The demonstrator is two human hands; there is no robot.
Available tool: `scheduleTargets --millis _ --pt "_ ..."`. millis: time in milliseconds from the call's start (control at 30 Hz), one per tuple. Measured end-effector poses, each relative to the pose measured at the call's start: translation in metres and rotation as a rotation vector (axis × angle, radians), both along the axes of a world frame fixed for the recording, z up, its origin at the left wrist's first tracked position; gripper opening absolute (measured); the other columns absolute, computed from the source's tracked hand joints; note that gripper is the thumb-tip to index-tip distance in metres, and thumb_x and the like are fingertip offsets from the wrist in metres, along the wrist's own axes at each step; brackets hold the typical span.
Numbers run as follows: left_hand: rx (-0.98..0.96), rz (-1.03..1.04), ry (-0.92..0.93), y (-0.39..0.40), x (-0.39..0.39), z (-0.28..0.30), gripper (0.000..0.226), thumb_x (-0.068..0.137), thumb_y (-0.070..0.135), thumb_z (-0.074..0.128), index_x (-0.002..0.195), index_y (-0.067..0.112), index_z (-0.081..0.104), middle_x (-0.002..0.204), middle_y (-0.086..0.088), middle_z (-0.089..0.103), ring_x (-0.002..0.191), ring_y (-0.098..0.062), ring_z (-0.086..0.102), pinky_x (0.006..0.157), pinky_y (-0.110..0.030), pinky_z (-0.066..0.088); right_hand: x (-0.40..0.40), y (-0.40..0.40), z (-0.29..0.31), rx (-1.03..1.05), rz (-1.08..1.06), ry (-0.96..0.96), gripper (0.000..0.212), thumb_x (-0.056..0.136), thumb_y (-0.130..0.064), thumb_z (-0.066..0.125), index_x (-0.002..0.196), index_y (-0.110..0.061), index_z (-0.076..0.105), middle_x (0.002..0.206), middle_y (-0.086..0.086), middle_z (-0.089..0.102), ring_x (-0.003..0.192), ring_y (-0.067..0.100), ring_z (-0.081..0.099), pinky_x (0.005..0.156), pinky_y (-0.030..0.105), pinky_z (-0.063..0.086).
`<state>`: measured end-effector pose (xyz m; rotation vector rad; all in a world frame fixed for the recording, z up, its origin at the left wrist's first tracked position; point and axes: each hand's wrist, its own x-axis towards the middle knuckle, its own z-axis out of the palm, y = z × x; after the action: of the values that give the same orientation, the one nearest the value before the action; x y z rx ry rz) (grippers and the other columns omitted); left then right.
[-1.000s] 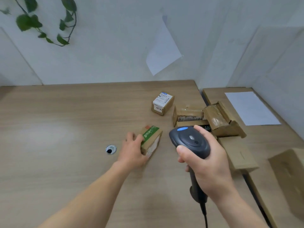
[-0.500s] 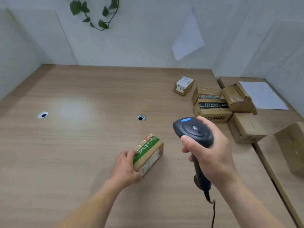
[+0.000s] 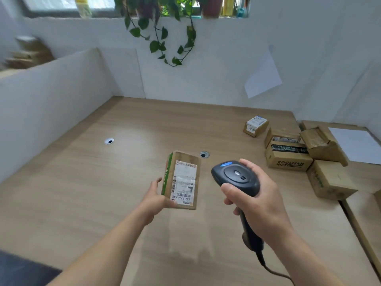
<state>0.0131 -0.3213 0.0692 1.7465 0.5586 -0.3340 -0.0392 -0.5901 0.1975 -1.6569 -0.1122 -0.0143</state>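
Head view: centre frame, the left hand [image 3: 153,200] grasps a small brown cardboard parcel [image 3: 181,180] with a white shipping label and a green side strip; the right hand [image 3: 257,200] clenches a dark grey handheld barcode scanner [image 3: 236,178].

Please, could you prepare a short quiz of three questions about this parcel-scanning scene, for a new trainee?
1. True or false: the left hand holds the parcel with its label turned toward the camera.
2. What does the right hand grip? A) a barcode scanner B) a pen C) a roll of tape
3. Fill in: the small box standing alone at the far side of the table bears the number ____.

Key: 1 true; 2 A; 3 0836.
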Motion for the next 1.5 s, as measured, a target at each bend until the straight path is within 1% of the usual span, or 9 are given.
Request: scheduleTargets --millis 133,267,367,533,733,967,1133,1267,1500 --pt "-0.058 0.064 -0.125 -0.011 -0.036 0.04 0.119 0.054 0.002 0.081 0.151 0.04 0.024 0.098 -0.008 0.078 0.101 -0.028 0.071 0.095 -0.047 0.051 -0.036 -0.002 0.006 -0.005 0.102 -0.011 0.062 0.06 -0.035 0.084 0.115 -0.044 0.058 0.094 -0.01 0.078 0.074 0.017 0.074 0.052 0.027 0.053" --pt "0.027 -0.034 -0.175 -0.01 -0.076 0.09 0.097 0.063 -0.006 0.08 0.143 0.036 0.043 0.09 -0.004 0.079 0.076 -0.02 0.067 0.071 -0.033 0.045 -0.069 -0.007 0.008 -0.066 0.237 -0.026 0.079 0.05 -0.05 0.083 0.125 -0.041 0.057 0.1 -0.011 0.078 0.084 0.014 0.076 0.066 0.024 0.052" --pt "0.227 -0.167 -0.107 0.006 -0.099 0.131 0.094 0.058 0.003 0.081 0.141 0.036 0.053 0.075 0.008 0.074 0.075 -0.018 0.06 0.069 -0.03 0.04 -0.093 -0.007 0.018 -0.095 0.359 -0.027 0.065 0.053 -0.038 0.086 0.112 -0.043 0.06 0.098 -0.02 0.076 0.078 0.006 0.074 0.059 0.013 0.049" --pt "0.519 -0.284 0.015 0.024 -0.128 0.193 0.077 0.075 -0.001 0.079 0.125 0.051 0.051 0.087 0.004 0.067 0.084 -0.016 0.059 0.073 -0.028 0.047 -0.127 0.002 0.035 -0.116 0.462 -0.108 0.055 0.059 -0.03 0.083 0.106 -0.046 0.06 0.095 -0.029 0.073 0.085 0.0 0.072 0.061 0.011 0.051" --pt "0.583 -0.274 0.04 0.045 -0.159 0.218 0.082 0.078 -0.002 0.077 0.143 0.04 0.051 0.089 0.003 0.068 0.085 -0.017 0.061 0.071 -0.028 0.047 -0.147 0.02 0.046 -0.065 0.48 -0.151 0.054 0.058 -0.032 0.083 0.1 -0.06 0.062 0.098 -0.028 0.073 0.086 0.002 0.073 0.065 0.016 0.052" --pt "0.503 -0.211 0.036 0.092 -0.188 0.219 0.09 0.075 -0.001 0.082 0.148 0.039 0.046 0.1 -0.002 0.073 0.095 -0.021 0.066 0.072 -0.029 0.049 -0.165 0.06 0.054 -0.037 0.509 -0.193 0.06 0.06 -0.031 0.081 0.092 -0.076 0.057 0.096 -0.022 0.075 0.076 0.006 0.073 0.062 0.015 0.05" --pt "0.382 -0.099 -0.065 0.146 -0.217 0.222 0.094 0.077 -0.004 0.079 0.15 0.039 0.039 0.103 -0.005 0.072 0.098 -0.023 0.068 0.081 -0.037 0.055 -0.175 0.114 0.048 -0.028 0.512 -0.161 0.065 0.051 -0.046 0.084 0.111 -0.056 0.061 0.103 -0.024 0.074 0.088 0.007 0.073 0.069 0.021 0.054" --pt "0.162 0.126 -0.24 0.201 -0.241 0.201 0.103 0.068 -0.006 0.079 0.147 0.034 0.028 0.093 -0.006 0.075 0.096 -0.026 0.068 0.099 -0.049 0.051 -0.186 0.179 0.039 0.025 0.477 -0.132 0.079 0.047 -0.054 0.083 0.122 -0.045 0.059 0.109 -0.005 0.075 0.09 0.017 0.075 0.073 0.031 0.055" --pt "-0.031 0.35 -0.419 0.296 -0.275 0.168 0.096 0.075 -0.022 0.071 0.149 0.02 0.027 0.109 -0.015 0.07 0.098 -0.026 0.072 0.08 -0.035 0.06 -0.218 0.299 0.042 0.116 0.438 -0.072 0.061 0.058 -0.031 0.082 0.114 -0.041 0.06 0.094 -0.002 0.076 0.063 0.02 0.07 0.05 0.026 0.051"
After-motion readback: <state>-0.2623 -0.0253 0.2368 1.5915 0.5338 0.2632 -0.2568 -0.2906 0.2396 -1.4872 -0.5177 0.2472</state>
